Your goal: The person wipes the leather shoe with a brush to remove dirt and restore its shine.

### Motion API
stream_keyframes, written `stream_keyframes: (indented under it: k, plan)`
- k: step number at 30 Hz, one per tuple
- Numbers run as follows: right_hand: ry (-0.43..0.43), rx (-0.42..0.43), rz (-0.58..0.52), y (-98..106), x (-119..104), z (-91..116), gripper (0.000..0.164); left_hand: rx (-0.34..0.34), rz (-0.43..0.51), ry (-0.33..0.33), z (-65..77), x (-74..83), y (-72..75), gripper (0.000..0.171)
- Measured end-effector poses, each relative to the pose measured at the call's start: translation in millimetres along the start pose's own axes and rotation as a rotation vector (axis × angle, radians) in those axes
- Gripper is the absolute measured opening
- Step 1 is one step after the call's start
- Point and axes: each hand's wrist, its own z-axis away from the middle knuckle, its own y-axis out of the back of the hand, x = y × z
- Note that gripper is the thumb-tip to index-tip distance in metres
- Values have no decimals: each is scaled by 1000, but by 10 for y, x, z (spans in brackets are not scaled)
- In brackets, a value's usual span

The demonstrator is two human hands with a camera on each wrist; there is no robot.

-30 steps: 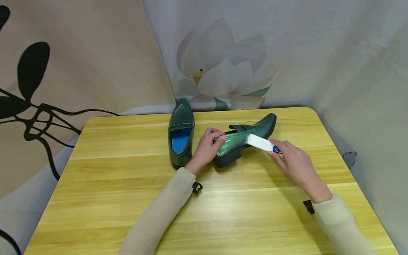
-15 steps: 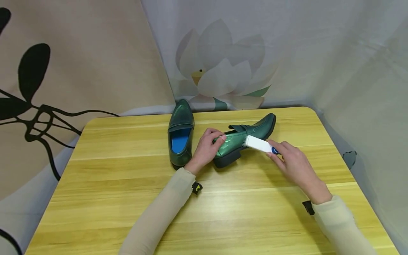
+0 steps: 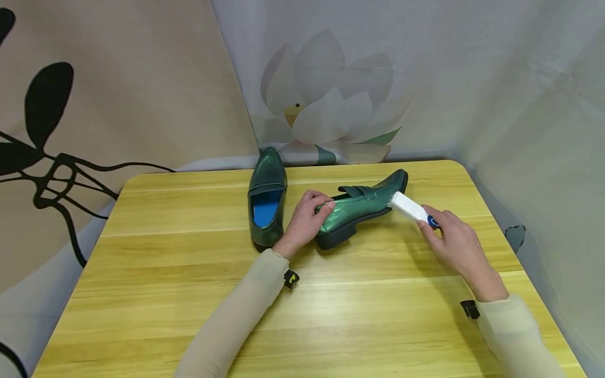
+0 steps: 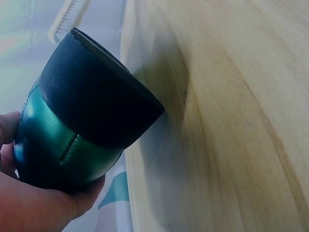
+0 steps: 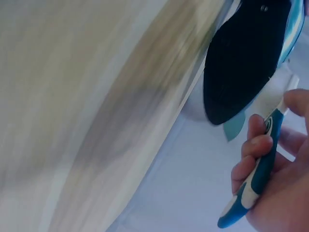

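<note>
My left hand (image 3: pixel 304 223) grips a shiny green loafer (image 3: pixel 347 212) by its heel end, thumb on the near side. The shoe is tilted, toe pointing to the back right. In the left wrist view its black heel block (image 4: pixel 96 87) faces the camera above my curled fingers. My right hand (image 3: pixel 456 241) holds a white brush (image 3: pixel 408 206) by its handle, the bristles right at the shoe's side near the toe. The right wrist view shows the blue-and-white brush handle (image 5: pixel 260 169) in my fingers and the dark sole (image 5: pixel 246 63) beyond it.
A second green loafer (image 3: pixel 267 202) with a blue insole stands upright left of my left hand, toe at the table's back edge. Under everything is a light wooden table (image 3: pixel 179 294). Pale printed curtains (image 3: pixel 340 94) hang behind and on the right.
The brush first shifted slightly left along the shoe's side, then my right hand carried it right, from the middle toward the toe. My left hand and both shoes stay in place.
</note>
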Motion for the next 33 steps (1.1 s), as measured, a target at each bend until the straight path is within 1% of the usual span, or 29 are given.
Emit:
stream_keyframes:
  k: [3,5,10,16,21,27,30,33]
  plan:
    - [15,-3,-8,-24,-39,-11,44,5,2,1,-4,-9,0,37]
    - [-3,4,-7,-27,-42,-26,44,5,3,-2,-7,-14,-2,37]
    - [-107,8,-7,-15,36,-115,46,7,-13,-15,-6,-9,-7,35]
    - [-215,-38,12,21,118,-341,54,-16,-51,-63,20,20,-23,35]
    - [-262,-92,36,36,172,-577,60,-9,-55,-69,34,35,-34,32]
    - [-288,-120,29,-2,253,-803,61,-18,-70,-63,33,32,-51,33]
    - [-289,-100,4,-30,256,-820,60,-18,-70,-58,36,29,-51,33]
    - [-270,-57,-28,-49,225,-772,59,-17,-65,-57,36,21,-45,34]
